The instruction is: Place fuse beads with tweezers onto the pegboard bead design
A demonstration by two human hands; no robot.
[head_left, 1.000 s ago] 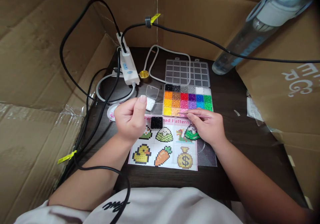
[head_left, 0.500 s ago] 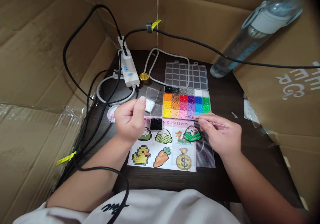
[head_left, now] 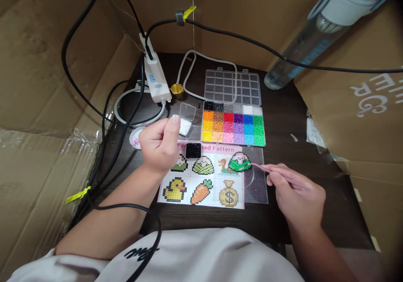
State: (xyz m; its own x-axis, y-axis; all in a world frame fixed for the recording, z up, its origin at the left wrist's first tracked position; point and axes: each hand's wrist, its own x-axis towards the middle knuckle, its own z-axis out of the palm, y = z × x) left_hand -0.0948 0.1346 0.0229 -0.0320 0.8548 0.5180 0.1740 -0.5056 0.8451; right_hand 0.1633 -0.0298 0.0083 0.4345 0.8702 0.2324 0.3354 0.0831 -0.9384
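My right hand (head_left: pixel 297 193) grips a pair of pink tweezers (head_left: pixel 280 175). Their tips reach the right side of the green and white bead figure (head_left: pixel 239 162), which lies across the pattern sheet (head_left: pixel 185 189) and the dark meshed pegboard (head_left: pixel 256 189). My left hand (head_left: pixel 160 141) is closed in a fist, thumb on top, above the sheet's left edge; whatever is inside its fingers, if anything, is hidden. Close to it are a small box of black beads (head_left: pixel 193 151) and one of white beads (head_left: pixel 185 126). Behind the sheet stands the sorted bead case (head_left: pixel 233 124).
The case's clear lid (head_left: pixel 233 87) lies opened behind it. A white power strip (head_left: pixel 156 78) with black cables (head_left: pixel 134 126) stands at left. A gold cup (head_left: pixel 176 90) is beside it. A water bottle (head_left: pixel 310 42) leans at right; cardboard walls (head_left: pixel 239 9) surround the table.
My right hand has moved toward me and to the right, bringing the tweezers from the bead case's front edge to the green bead figure. My left hand stays closed. The whole view has shifted slightly.
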